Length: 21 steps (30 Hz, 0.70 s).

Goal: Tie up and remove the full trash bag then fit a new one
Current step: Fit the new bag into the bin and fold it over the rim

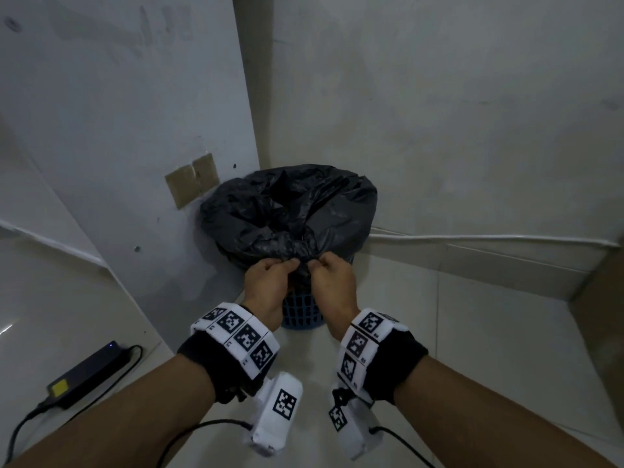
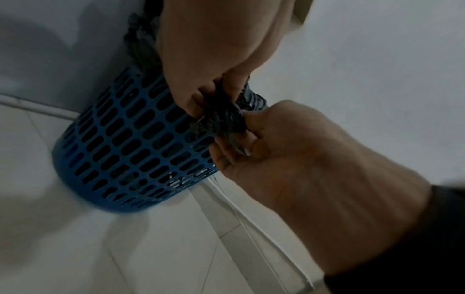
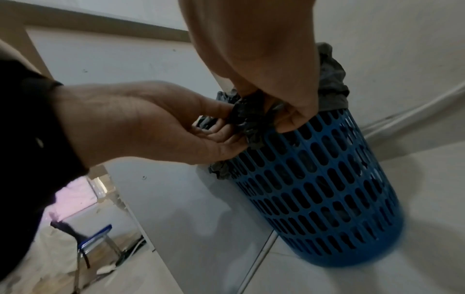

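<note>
A black trash bag (image 1: 287, 211) lines a blue perforated bin (image 1: 300, 309) that stands in a wall corner, its top folded over the rim. Both hands meet at the near rim. My left hand (image 1: 270, 275) and right hand (image 1: 332, 273) each pinch a bunched knot-like wad of the bag's edge between thumb and fingers. The left wrist view shows the wad (image 2: 221, 119) held between the left hand (image 2: 201, 79) above and the right hand (image 2: 276, 139) below, against the bin (image 2: 130, 143). In the right wrist view the right hand (image 3: 276, 99) and left hand (image 3: 176, 123) grip the same wad (image 3: 249, 117).
Walls close in behind and to the left of the bin. A white cable (image 1: 489, 237) runs along the skirting at right. A black power adapter (image 1: 87, 373) with its cord lies on the floor at left. A blue chair (image 3: 93, 244) stands farther off.
</note>
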Tool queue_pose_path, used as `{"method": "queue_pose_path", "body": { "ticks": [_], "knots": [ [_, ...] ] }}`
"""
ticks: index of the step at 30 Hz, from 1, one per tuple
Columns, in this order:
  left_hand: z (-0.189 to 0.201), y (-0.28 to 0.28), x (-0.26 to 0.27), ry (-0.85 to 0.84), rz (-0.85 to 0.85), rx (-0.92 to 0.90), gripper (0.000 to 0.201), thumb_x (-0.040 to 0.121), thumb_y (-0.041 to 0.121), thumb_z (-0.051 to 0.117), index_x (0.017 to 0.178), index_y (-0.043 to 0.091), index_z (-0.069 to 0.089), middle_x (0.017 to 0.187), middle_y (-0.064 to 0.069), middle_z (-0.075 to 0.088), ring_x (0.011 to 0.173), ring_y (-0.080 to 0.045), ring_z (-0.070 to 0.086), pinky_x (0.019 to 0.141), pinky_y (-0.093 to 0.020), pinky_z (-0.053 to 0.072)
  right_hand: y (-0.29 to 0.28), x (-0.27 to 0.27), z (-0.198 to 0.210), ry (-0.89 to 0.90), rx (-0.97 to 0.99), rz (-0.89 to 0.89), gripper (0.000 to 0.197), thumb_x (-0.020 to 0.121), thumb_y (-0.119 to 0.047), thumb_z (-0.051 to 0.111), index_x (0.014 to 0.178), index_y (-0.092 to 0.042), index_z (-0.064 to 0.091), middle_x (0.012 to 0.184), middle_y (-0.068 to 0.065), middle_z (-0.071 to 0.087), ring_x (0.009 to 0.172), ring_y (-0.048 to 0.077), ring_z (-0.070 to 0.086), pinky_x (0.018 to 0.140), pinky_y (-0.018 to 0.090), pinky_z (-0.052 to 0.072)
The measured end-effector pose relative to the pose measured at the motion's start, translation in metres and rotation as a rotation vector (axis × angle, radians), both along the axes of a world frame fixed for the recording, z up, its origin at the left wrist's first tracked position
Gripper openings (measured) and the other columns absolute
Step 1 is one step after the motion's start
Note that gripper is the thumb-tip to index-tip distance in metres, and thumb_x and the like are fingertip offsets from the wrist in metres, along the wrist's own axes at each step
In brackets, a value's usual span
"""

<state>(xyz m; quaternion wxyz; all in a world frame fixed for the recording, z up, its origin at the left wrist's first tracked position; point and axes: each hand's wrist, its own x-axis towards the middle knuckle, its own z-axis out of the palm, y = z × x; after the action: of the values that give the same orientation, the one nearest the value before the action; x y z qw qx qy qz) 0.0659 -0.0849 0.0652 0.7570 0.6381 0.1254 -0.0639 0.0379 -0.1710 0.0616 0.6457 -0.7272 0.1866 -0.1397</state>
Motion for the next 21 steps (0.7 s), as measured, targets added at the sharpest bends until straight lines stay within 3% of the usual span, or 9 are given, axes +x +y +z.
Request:
{"method": "queue_pose_path", "body": {
  "ticks": [3, 5, 7, 9, 12, 16, 21],
  "knots": [
    [-0.002, -0.004, 0.004, 0.04, 0.048, -0.072, 0.026, 0.087, 0.002, 0.065, 0.109, -0.009, 0.059, 0.098, -0.018, 0.066, 0.075, -0.022, 0.063, 0.058, -0.025, 0.053, -0.002, 0.006, 0.001, 0.057, 0.242, -0.052, 0.008, 0.09, -0.009, 0.06, 0.086, -0.011, 0.053, 0.086, 0.01, 0.062, 0.082, 0.026, 0.059, 0.073, 0.038, 0.05],
    [0.0, -0.006, 0.004, 0.069, 0.071, -0.085, 0.021, 0.087, 0.004, 0.066, 0.105, -0.004, 0.06, 0.096, -0.016, 0.064, 0.072, -0.02, 0.061, 0.059, -0.027, 0.052, -0.005, 0.01, 0.002, 0.101, 0.393, -0.027, 0.004, 0.091, -0.009, 0.062, 0.089, -0.009, 0.058, 0.097, 0.014, 0.065, 0.089, 0.028, 0.061, 0.074, 0.038, 0.052],
    [0.004, -0.008, 0.004, 0.147, 0.059, -0.015, 0.012, 0.087, 0.014, 0.069, 0.091, 0.007, 0.06, 0.083, -0.007, 0.062, 0.065, -0.016, 0.055, 0.055, -0.025, 0.046, -0.009, 0.012, 0.002, 0.176, 0.485, 0.007, 0.016, 0.092, -0.012, 0.063, 0.108, -0.007, 0.061, 0.108, 0.015, 0.065, 0.092, 0.027, 0.06, 0.073, 0.035, 0.052],
    [0.005, -0.006, 0.003, 0.217, 0.025, 0.046, 0.019, 0.086, 0.025, 0.07, 0.08, 0.012, 0.057, 0.067, -0.003, 0.056, 0.054, -0.014, 0.048, 0.048, -0.021, 0.041, -0.012, 0.012, 0.004, 0.251, 0.513, 0.016, 0.017, 0.091, -0.015, 0.065, 0.106, -0.008, 0.062, 0.099, 0.013, 0.064, 0.077, 0.023, 0.058, 0.065, 0.032, 0.051],
    [0.008, -0.007, 0.004, 0.234, -0.032, 0.032, 0.023, 0.091, 0.026, 0.064, 0.073, 0.013, 0.059, 0.055, 0.003, 0.057, 0.048, -0.011, 0.045, 0.043, -0.018, 0.039, -0.016, 0.013, 0.006, 0.385, 0.495, 0.036, 0.019, 0.09, -0.026, 0.067, 0.085, -0.009, 0.059, 0.071, 0.007, 0.053, 0.053, 0.017, 0.044, 0.054, 0.028, 0.044],
    [0.017, -0.004, 0.001, 0.231, -0.079, -0.058, 0.014, 0.093, 0.018, 0.05, 0.091, 0.01, 0.062, 0.081, 0.0, 0.069, 0.068, -0.012, 0.058, 0.06, -0.024, 0.048, -0.018, 0.01, 0.004, 0.503, 0.477, 0.126, 0.035, 0.092, -0.044, 0.062, 0.08, -0.011, 0.06, 0.065, 0.005, 0.054, 0.049, 0.017, 0.045, 0.048, 0.021, 0.039],
    [0.03, -0.002, 0.004, 0.26, -0.162, -0.165, 0.044, 0.088, 0.047, 0.059, 0.1, 0.005, 0.054, 0.1, -0.011, 0.063, 0.095, -0.023, 0.059, 0.086, -0.034, 0.05, -0.019, 0.012, 0.003, 0.401, 0.453, 0.08, 0.022, 0.095, -0.015, 0.059, 0.075, -0.006, 0.06, 0.066, 0.007, 0.06, 0.039, 0.011, 0.051, 0.038, 0.016, 0.043]
  ]
}}
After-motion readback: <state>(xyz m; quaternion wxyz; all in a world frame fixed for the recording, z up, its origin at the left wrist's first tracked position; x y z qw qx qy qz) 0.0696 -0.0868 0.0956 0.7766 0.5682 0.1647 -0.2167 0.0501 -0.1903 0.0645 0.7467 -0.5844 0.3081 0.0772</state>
